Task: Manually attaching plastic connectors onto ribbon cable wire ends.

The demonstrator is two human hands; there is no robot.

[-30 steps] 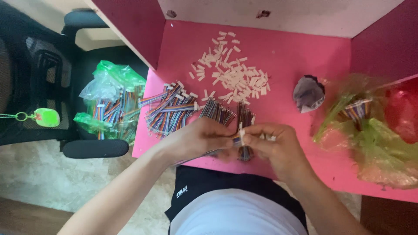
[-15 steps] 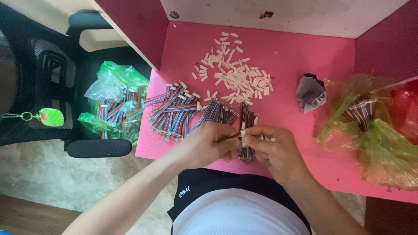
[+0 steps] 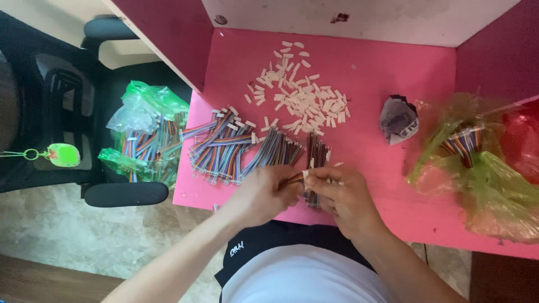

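Both hands meet at the near edge of the pink table (image 3: 393,73), right over the person's lap. The left hand (image 3: 264,193) is pinched shut on a short ribbon cable (image 3: 296,178), with the striped wires poking out toward the other hand. The right hand (image 3: 342,196) has its fingers closed on a small white connector (image 3: 306,174) right at the tip of that cable, so the two hands are basically touching there.

Just beyond the hands sits a fanned-out pile of rainbow ribbon cables (image 3: 236,148), some with white ends on them already, plus a darker bunch (image 3: 318,154) lying just past the right hand. Further back there's a loose scatter of white connectors (image 3: 303,95). A crumpled grey wad (image 3: 397,119) sits to the right of that, then a greenish plastic bag (image 3: 477,168) with more cables in it. Off the table's left edge, a green bag of cables (image 3: 147,134) rests on a black office chair (image 3: 50,112)
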